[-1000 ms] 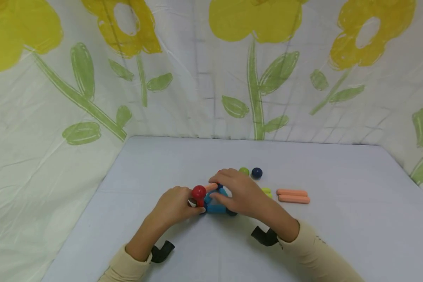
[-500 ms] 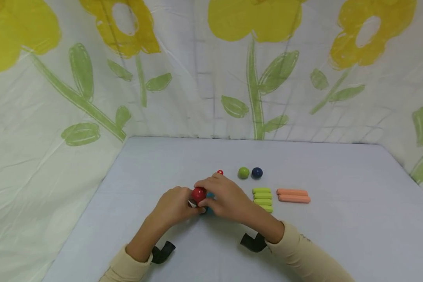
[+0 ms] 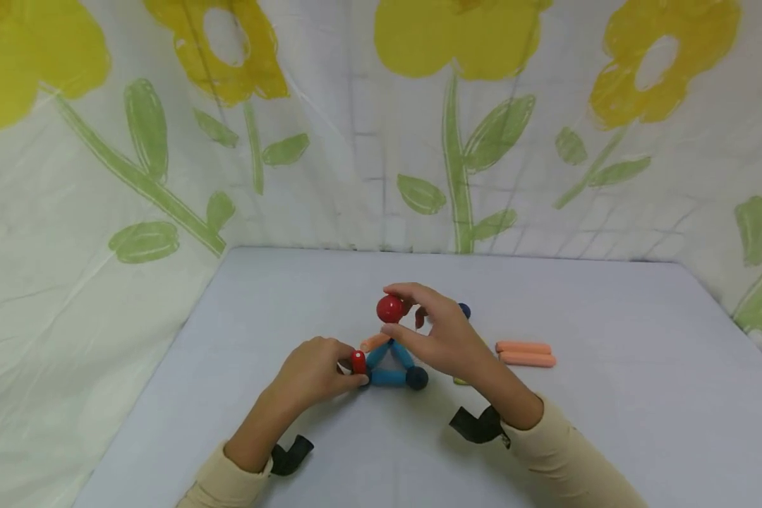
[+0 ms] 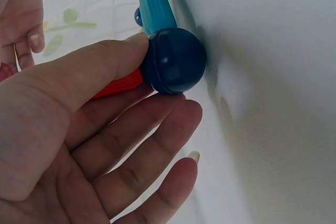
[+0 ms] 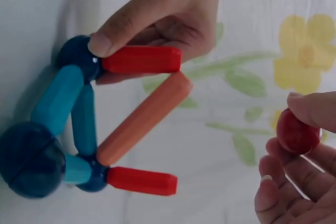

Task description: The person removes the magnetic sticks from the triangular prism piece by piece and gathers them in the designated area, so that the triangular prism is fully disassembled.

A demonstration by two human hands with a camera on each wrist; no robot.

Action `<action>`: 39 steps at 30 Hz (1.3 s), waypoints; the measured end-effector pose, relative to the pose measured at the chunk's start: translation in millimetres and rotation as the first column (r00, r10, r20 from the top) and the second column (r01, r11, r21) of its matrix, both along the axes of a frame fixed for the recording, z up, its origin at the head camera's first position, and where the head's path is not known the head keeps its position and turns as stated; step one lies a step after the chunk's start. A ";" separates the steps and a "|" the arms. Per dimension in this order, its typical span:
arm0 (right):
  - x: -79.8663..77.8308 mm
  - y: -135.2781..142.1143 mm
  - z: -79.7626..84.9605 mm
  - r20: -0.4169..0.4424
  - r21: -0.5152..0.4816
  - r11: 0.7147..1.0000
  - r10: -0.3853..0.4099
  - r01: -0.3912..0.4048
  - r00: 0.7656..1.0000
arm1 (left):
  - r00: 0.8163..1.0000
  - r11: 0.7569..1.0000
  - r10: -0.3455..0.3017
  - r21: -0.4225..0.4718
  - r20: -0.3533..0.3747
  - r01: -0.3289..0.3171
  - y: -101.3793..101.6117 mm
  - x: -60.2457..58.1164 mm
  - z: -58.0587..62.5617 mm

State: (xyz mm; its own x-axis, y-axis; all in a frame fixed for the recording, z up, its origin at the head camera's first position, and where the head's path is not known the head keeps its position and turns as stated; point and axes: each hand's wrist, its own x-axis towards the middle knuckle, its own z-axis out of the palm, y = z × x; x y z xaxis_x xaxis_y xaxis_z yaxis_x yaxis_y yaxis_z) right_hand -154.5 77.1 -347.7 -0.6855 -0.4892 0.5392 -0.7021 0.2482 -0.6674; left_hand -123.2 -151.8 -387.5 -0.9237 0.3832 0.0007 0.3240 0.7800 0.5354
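Note:
A triangle of blue rods [image 3: 389,378] with dark blue balls at its corners lies on the table. My left hand [image 3: 317,367] pinches the left corner ball [image 4: 176,61] between thumb and fingers. An upright red rod [image 5: 142,59] rises from that ball. At the back corner stands a second red rod [image 5: 142,180], and a peach rod [image 5: 144,121] slants from there, its upper end near the first red rod's top. My right hand [image 3: 441,342] pinches a red ball [image 3: 390,308] above the back corner; the right wrist view shows it apart from the rods.
To the right lie two peach rods [image 3: 527,360]. Behind my right hand a loose dark blue ball [image 3: 465,310] and a yellow-green rod end [image 3: 461,381] partly show. A flowered cloth [image 3: 368,169] hangs behind the table.
My right hand moved left to the red ball on the left corner's red rod, gripped it, and carried it off toward the back corner. My left hand has stayed in place.

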 end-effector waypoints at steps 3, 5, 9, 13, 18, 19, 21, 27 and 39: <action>-1.7 5.9 0.0 -0.017 0.017 0.999 -0.028 0.028 0.999 | 1.000 1.000 -0.004 -0.003 -0.001 0.004 0.1 -0.6 -1.9; -3.2 11.2 -0.4 -0.022 0.024 0.999 -0.044 0.045 0.999 | 1.000 1.000 -0.007 -0.004 -0.001 0.006 0.4 -1.0 -2.6; -7.5 24.3 -2.8 -0.031 0.033 0.997 -0.067 0.068 0.997 | 1.000 1.000 -0.002 -0.012 0.008 0.002 0.8 -0.8 -2.4; -11.3 39.4 -3.2 0.004 0.048 0.993 -0.112 0.111 0.994 | 1.000 1.000 0.006 -0.014 0.008 -0.006 0.6 -0.1 -1.3; -17.4 62.0 -0.1 0.035 0.100 0.980 -0.176 0.172 0.984 | 1.000 1.000 0.015 -0.011 0.015 -0.015 0.6 0.7 -1.4; -20.0 66.8 0.1 0.033 0.110 0.977 -0.188 0.184 0.982 | 1.000 1.000 0.017 -0.011 0.016 -0.017 0.7 0.8 -1.5; -26.3 76.5 -0.4 0.044 0.135 0.968 -0.219 0.211 0.975 | 1.000 1.000 0.020 -0.011 0.017 -0.020 0.6 0.8 -1.5; -48.4 101.9 -7.6 0.158 0.220 0.939 -0.302 0.265 0.940 | 1.000 1.000 0.021 -0.014 0.016 -0.021 0.5 0.7 -0.7; -71.1 129.8 -38.6 0.239 0.490 0.836 -0.403 0.249 0.883 | 0.999 0.999 0.032 -0.016 0.029 -0.031 0.5 1.0 -0.2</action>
